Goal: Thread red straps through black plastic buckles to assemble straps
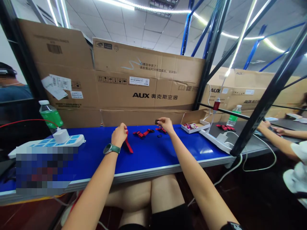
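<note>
My left hand [119, 134], with a green-strapped watch on its wrist, is closed on a red strap [129, 145] whose loose end hangs down to the blue tabletop [148, 156]. Between the thumb and fingers of my right hand [166, 124] is a small black buckle [157, 122], raised a little above the table. Red straps with black buckles [143, 133] lie between my hands. Another red strap piece [162, 130] lies just under my right hand, partly hidden by it. A small loose black part [159, 136] rests in front of that.
An open carton [192, 127] of small colourful items stands right of my right hand. Power strips [72, 140] [217, 142] lie at both sides. A green-labelled bottle [51, 115] stands back left. Cardboard [148, 83] walls the back; a black post [259, 95] rises right, beside a co-worker [292, 153].
</note>
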`<state>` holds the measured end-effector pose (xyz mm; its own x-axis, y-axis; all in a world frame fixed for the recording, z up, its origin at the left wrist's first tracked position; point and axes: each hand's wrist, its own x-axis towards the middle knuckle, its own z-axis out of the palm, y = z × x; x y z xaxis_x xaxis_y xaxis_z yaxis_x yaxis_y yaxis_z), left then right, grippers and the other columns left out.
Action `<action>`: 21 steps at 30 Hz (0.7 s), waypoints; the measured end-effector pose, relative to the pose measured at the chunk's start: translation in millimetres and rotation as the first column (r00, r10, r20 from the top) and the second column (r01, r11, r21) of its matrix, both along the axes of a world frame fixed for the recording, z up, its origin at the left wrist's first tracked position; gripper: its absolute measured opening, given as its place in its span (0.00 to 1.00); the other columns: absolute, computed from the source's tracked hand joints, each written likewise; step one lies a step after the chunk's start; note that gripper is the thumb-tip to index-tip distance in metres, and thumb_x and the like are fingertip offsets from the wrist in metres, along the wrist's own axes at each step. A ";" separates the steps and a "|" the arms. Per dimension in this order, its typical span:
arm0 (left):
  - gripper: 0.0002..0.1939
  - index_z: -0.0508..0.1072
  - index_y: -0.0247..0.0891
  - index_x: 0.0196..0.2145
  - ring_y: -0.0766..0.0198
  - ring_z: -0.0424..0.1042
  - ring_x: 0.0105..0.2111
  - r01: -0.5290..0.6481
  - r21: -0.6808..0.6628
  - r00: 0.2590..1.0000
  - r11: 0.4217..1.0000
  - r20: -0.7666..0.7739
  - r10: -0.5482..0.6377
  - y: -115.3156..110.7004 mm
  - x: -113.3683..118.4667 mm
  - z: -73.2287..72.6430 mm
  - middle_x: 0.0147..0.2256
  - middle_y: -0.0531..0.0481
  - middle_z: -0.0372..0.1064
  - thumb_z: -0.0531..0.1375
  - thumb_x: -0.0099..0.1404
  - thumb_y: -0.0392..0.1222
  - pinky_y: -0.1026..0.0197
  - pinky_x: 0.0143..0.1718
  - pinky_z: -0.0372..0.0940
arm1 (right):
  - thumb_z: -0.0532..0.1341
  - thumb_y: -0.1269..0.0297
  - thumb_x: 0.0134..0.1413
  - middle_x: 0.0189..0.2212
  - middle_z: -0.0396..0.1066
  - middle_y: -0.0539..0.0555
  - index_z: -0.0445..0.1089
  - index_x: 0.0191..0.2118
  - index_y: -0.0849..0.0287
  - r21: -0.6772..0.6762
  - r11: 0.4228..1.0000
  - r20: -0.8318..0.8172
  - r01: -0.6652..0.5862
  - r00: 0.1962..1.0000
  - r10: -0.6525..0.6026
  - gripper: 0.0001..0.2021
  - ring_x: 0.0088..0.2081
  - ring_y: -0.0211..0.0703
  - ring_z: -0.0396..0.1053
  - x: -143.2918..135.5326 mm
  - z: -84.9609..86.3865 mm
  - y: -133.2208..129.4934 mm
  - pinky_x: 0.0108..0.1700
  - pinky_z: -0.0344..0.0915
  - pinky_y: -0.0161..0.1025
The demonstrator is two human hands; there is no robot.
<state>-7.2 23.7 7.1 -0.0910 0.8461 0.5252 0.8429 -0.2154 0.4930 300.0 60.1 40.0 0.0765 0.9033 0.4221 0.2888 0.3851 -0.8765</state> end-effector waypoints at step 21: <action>0.05 0.75 0.39 0.35 0.60 0.76 0.34 0.411 0.251 0.876 0.876 0.158 -0.456 -7.9 56.3 -1.8 0.33 0.49 0.77 0.60 0.64 0.41 0.60 0.40 0.69 | 0.63 0.49 0.56 0.39 0.79 0.57 0.78 0.40 0.60 0.072 0.910 0.265 -0.408 0.887 0.377 0.18 0.44 0.48 0.76 -33.6 -20.0 -32.0 0.50 0.70 0.43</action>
<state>49.1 15.8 5.3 0.1355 0.7019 0.6993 0.5251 -0.6494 0.5501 266.4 28.1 20.0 -0.3912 0.7781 0.4914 0.2863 0.6104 -0.7386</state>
